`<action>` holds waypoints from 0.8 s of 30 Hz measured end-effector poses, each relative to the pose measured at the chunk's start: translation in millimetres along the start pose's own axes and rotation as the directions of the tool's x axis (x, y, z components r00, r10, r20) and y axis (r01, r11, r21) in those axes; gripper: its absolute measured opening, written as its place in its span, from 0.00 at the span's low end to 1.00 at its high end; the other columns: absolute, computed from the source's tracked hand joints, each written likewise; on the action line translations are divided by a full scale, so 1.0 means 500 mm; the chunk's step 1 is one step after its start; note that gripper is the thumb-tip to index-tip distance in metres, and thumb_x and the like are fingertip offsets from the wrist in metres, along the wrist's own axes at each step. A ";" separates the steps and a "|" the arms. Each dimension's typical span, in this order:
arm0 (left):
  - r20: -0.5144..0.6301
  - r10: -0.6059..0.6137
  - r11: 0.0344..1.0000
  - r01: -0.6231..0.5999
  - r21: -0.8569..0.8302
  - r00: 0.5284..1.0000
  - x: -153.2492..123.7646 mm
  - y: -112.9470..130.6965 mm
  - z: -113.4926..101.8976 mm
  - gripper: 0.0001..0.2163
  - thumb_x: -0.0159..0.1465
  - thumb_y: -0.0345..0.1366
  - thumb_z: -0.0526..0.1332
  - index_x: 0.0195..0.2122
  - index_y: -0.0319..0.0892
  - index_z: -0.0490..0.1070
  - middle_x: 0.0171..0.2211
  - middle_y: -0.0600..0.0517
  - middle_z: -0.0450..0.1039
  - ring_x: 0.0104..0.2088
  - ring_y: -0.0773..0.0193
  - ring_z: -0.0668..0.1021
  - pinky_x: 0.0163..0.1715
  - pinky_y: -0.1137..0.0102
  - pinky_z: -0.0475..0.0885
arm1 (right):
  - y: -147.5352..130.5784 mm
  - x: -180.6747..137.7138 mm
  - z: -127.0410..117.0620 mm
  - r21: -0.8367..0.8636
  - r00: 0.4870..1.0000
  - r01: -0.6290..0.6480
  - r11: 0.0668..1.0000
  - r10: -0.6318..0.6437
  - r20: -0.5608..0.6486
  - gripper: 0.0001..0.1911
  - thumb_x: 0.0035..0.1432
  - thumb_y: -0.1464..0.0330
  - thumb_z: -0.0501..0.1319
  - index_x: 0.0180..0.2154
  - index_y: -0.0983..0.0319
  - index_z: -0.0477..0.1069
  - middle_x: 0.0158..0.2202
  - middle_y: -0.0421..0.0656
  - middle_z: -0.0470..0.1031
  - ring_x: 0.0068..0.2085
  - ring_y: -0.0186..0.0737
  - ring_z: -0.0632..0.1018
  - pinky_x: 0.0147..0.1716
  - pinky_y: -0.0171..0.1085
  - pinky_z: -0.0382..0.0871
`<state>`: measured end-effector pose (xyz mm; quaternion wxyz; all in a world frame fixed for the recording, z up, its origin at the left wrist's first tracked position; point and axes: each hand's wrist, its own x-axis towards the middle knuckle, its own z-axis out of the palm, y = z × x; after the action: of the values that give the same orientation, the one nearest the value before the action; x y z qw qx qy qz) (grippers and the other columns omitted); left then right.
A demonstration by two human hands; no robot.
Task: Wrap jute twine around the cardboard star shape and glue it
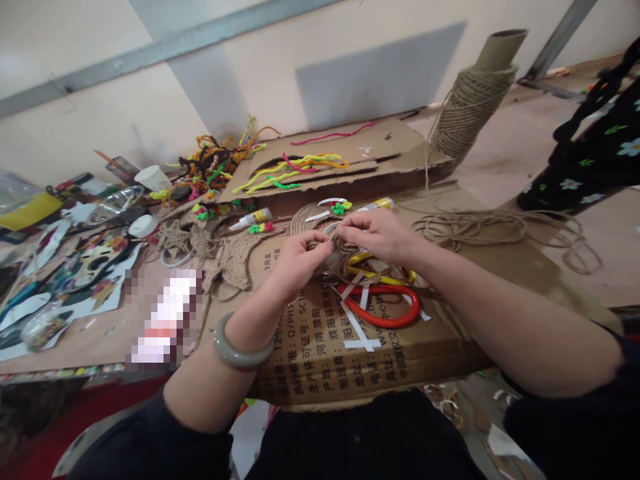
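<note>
My left hand (300, 261), with a pale green bangle on its wrist, is closed in a pinch on a small piece of jute twine work (334, 252). My right hand (376, 233) meets it from the right, fingers pinched on the same piece. Both hover over a flattened cardboard box (320, 347). Just below the hands lie red-handled scissors (385, 308) and yellow-handled scissors (373, 267), with white paper strips (361, 328) across them. The twine runs off to a loose pile (475, 227) on the right.
A tall cone spool of jute twine (467, 110) stands at the back right. Coloured pipe cleaners (295, 170) lie on raised cardboard and in a heap (213, 167). Two glue bottles (253, 219), a woven jute fan (235, 257), paper cut-outs (95, 273) and a white cup (153, 179) fill the left.
</note>
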<state>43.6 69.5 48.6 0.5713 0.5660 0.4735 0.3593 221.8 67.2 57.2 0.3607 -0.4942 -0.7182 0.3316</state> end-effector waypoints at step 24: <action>-0.022 -0.006 0.998 0.007 0.056 1.000 0.000 0.000 -0.003 0.10 0.49 0.41 0.67 0.27 0.39 0.74 0.17 0.57 0.66 0.18 0.73 0.64 0.20 0.76 0.57 | -0.008 -0.001 0.002 -0.044 1.000 0.005 0.999 -0.006 -0.022 0.10 0.52 0.67 0.58 0.29 0.63 0.77 0.25 0.40 0.76 0.28 0.33 0.71 0.31 0.33 0.61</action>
<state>42.2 70.0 48.7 0.5511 0.5763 0.4914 0.3503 219.1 65.5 59.6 0.3585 -0.5036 -0.7226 0.3096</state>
